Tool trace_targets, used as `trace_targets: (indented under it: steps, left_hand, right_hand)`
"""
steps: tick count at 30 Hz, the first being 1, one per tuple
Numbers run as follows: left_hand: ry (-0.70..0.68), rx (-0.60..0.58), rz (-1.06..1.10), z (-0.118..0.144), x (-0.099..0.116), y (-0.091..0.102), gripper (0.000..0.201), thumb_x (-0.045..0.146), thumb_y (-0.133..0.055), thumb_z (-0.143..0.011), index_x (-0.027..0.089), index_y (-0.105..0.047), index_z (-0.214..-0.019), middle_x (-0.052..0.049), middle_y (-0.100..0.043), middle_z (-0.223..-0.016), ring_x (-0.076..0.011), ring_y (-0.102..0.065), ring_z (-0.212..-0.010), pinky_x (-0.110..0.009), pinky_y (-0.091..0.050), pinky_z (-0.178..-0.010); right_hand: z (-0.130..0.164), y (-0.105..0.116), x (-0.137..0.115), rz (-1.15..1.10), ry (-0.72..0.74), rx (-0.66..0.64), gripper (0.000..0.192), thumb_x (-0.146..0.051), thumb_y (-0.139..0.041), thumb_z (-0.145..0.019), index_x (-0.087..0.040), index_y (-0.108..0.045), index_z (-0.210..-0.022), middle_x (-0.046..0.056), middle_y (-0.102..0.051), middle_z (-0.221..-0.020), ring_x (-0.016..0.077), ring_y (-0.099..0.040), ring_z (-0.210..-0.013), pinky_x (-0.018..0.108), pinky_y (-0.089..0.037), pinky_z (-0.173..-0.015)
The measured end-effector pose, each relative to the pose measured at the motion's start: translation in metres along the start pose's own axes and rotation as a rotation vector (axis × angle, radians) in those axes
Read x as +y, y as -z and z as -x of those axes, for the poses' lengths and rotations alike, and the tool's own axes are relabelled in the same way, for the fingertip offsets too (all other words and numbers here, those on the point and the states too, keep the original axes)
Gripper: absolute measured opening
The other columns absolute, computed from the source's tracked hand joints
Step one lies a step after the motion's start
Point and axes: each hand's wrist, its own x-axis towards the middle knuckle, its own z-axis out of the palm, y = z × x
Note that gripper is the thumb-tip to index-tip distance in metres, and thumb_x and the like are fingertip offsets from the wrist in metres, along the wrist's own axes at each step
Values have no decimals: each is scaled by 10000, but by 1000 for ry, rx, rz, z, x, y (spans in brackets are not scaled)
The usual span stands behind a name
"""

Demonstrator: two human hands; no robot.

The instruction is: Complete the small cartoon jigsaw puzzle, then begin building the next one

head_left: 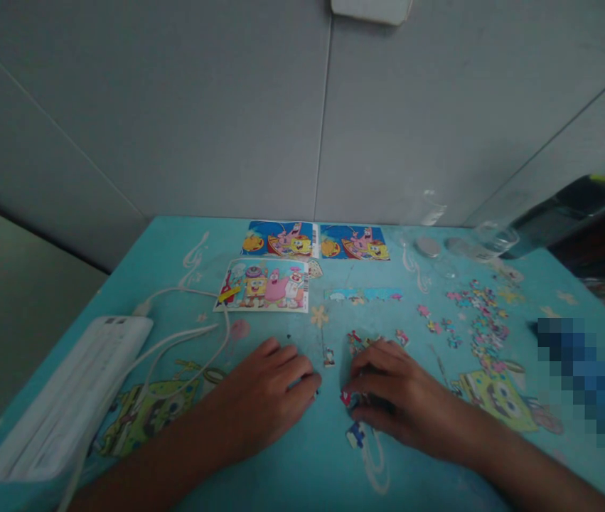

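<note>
Hands lie flat on the blue table [174, 249]: left hand [270, 387] empty, fingers loosely together; right hand [392, 395] pinching a puzzle piece [345, 397], loose pieces [480, 320] far right.

No words or numbers come through here: the barcode strip on the cartoon card [264, 285] shows only as fine bars, its print too small to make out.

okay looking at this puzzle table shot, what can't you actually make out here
- Head view: whatever lies under the right hand and left hand is covered by the palms.
- The loose puzzle pieces are too small and dim to read their pictures.
- A pixelated patch at the right edge hides what is there.
- The white object on the wall is cut off by the top edge.
</note>
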Motion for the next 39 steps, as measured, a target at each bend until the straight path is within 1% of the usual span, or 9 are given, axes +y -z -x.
trace_targets:
  steps: [4,7,10,14,21,26,30,36,39]
  left_hand:
    - [16,-10,18,2,4,4,193,235,-549,-974,237,-625,-1152,-19,-639,-944,-201,-545,-872,-394,-342,-819]
    - [54,20,89,4,9,10,367,344,-561,-955,222,-560,-1302,-50,-642,-1011,-234,-556,-946,-428,-372,-877]
    - [124,71,140,-2,6,12,419,348,-532,-954,201,-532,-1346,-78,-636,-1071,-245,-558,-980,-440,-407,-893]
    - [134,121,-4,-32,-16,6,291,229,-461,-982,176,-608,-1227,-93,-640,-1038,-261,-566,-1012,-459,-434,-911]
    - [249,238,-57,-62,-45,-11,306,166,-483,-957,140,-588,-1244,-128,-617,-1164,-277,-527,-1179,-501,-402,-1058]
    - [224,236,-13,-57,-47,-19,293,168,-487,-957,146,-606,-1224,-118,-624,-1208,-268,-531,-1181,-518,-372,-1102]
    - [197,246,1,-59,-47,-17,277,175,-476,-966,150,-624,-1199,-117,-637,-1232,-272,-535,-1209,-519,-368,-1108]
    - [173,237,15,-60,-49,-18,313,165,-487,-957,135,-610,-1243,-119,-624,-1304,-260,-522,-1270,-483,-338,-1141]
    - [165,212,9,-60,-49,-19,337,159,-485,-953,141,-592,-1272,-111,-614,-1333,-248,-506,-1298,-480,-312,-1163]
  right_hand:
    - [-1,0,0,-33,-3,6,161,-345,-680,-919,-249,-696,-1047,35,-659,-1045,205,-577,-1020,385,-409,-935]
    - [1,-4,0,-92,8,35,98,-310,-655,-939,-240,-694,-995,24,-689,-948,190,-607,-953,385,-428,-932]
    - [-3,-7,1,-203,-88,138,73,-295,-662,-930,-235,-701,-922,9,-698,-844,165,-634,-821,325,-492,-801]
    - [-35,0,9,-298,-290,310,144,-321,-638,-933,-226,-734,-882,8,-731,-807,155,-651,-727,271,-513,-657]
    - [-91,3,33,-119,-393,452,165,-321,-644,-900,-216,-767,-871,20,-756,-780,175,-666,-658,293,-499,-619]
    - [-79,-3,37,73,-380,506,172,-355,-643,-917,-221,-752,-923,37,-750,-857,202,-673,-747,333,-503,-694]
    - [-68,-2,35,153,-264,509,161,-333,-623,-942,-222,-736,-970,45,-724,-874,210,-657,-819,364,-505,-775]
    - [-68,-7,27,293,-110,377,238,-287,-605,-958,-237,-712,-1165,84,-678,-997,226,-612,-916,399,-501,-832]
    - [-63,-9,18,380,-87,315,222,-259,-604,-953,-234,-726,-1137,96,-659,-985,236,-603,-916,412,-497,-818]
